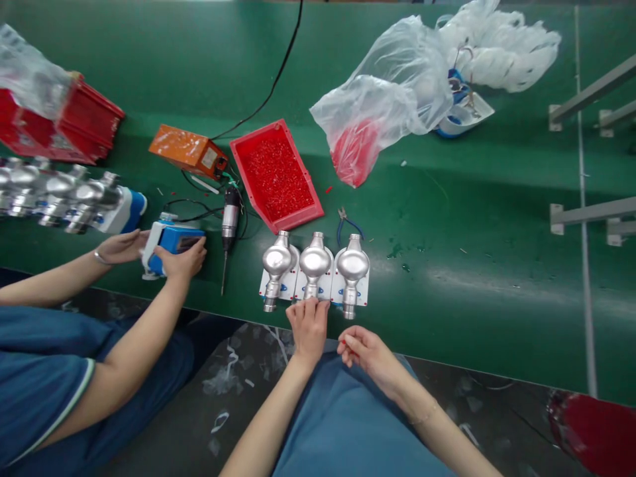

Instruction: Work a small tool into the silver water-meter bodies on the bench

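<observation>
We seem to be handling red bits point(354, 354) at the middle unit point(314, 263), one of three in a row on the worktop point(447, 298). Our left hand point(308, 328) reaches forward, knuckles up, fingers bent at its near edge; we cannot tell whether that grip holds anything. Our right hand point(368, 351) is apart from the units, its grip curled closed around the red bits. Passing one across would call for a fine fingertip pinch.
</observation>
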{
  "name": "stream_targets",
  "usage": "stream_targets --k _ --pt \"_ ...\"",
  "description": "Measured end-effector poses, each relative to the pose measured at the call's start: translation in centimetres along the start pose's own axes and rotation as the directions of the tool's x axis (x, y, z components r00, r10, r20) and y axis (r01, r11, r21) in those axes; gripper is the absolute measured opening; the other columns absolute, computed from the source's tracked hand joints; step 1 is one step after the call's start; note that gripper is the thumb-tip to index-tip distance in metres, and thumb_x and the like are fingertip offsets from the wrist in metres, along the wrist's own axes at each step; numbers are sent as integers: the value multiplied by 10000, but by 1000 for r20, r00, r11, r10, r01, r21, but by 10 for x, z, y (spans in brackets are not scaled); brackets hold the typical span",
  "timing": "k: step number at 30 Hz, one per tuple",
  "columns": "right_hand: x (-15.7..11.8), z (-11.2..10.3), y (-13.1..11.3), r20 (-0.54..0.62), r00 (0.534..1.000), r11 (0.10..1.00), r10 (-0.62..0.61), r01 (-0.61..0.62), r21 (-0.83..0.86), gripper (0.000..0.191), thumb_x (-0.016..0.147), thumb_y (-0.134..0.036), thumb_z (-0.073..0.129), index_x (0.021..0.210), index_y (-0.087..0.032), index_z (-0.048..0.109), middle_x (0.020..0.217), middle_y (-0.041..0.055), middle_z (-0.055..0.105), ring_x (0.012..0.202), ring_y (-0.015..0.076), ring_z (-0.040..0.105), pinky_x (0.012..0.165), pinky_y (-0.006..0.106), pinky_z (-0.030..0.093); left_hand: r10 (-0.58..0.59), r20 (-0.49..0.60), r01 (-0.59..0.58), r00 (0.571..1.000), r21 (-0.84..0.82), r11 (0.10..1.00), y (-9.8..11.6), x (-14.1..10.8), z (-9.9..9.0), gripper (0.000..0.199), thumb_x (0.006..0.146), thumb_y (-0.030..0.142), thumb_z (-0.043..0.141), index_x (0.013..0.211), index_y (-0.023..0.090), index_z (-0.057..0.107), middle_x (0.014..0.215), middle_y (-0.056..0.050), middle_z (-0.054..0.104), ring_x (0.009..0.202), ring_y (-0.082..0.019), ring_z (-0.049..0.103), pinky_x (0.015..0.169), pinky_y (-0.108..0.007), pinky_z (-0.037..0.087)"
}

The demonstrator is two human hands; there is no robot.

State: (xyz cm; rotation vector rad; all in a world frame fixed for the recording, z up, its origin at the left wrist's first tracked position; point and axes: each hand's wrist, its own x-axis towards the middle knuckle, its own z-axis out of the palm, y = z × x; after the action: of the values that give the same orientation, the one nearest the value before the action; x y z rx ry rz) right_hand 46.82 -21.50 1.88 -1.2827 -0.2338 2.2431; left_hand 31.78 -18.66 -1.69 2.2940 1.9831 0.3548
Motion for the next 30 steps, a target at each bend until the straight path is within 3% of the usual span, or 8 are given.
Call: stream_targets --k 4,10,17,21,26,28,30 --pt "-9 -9 -10 8 1000 999 -24 23 32 327 772 -451 605 883 -144 593 806 49 620 693 122 568 672 274 440 -2 -11 3 1000 62 998 2 -6 11 151 830 213 529 922 216 648 837 -68 595 872 -214 444 804 -402 276" --pt "-13 -12 -21 -3 1000 1000 -18 18 -6 291 762 -418 631 807 -131 637 808 53 630 706 119 575 682 255 454 55 26 -57 998 95 994 5 -10 8 202 845 188 494 991 221 629 873 -64 616 889 -207 474 823 -420 302" --pt "11 2 -51 -43 998 999 -35 35 10 264 716 -331 700 912 -154 682 921 72 677 802 126 613 790 243 480 184 7 -181 983 206 962 -7 -29 9 365 865 223 460 1227 232 512 1113 -68 589 973 -184 451 914 -422 320" --pt "39 36 -85 -17 996 995 -87 87 -43 256 681 -318 729 877 -158 693 884 67 689 793 136 628 768 240 498 165 26 -167 986 198 966 -5 -33 0 377 858 243 459 1232 216 501 1183 -74 537 1022 -195 426 941 -447 315" --pt "99 101 -142 9 978 968 -206 206 -143 222 679 -297 716 844 -151 691 860 76 690 777 138 628 803 257 497 14 -95 -29 995 -160 987 -4 -20 -30 285 843 191 450 1093 238 579 1052 -60 559 958 -183 451 864 -370 365" --pt "133 129 -168 24 944 923 -328 326 -204 212 700 -313 685 844 -157 683 905 84 686 855 169 626 882 320 473 -26 -145 -15 989 -280 960 -13 -12 -38 219 841 187 443 978 226 610 974 -57 563 892 -169 460 791 -321 386" --pt "169 156 -191 48 881 819 -471 457 -346 249 736 -362 631 880 -165 676 1022 99 665 1022 207 581 983 388 397 -52 -185 -15 981 -343 939 -27 -2 -42 174 846 204 442 876 220 613 916 -48 561 843 -160 462 729 -294 391"
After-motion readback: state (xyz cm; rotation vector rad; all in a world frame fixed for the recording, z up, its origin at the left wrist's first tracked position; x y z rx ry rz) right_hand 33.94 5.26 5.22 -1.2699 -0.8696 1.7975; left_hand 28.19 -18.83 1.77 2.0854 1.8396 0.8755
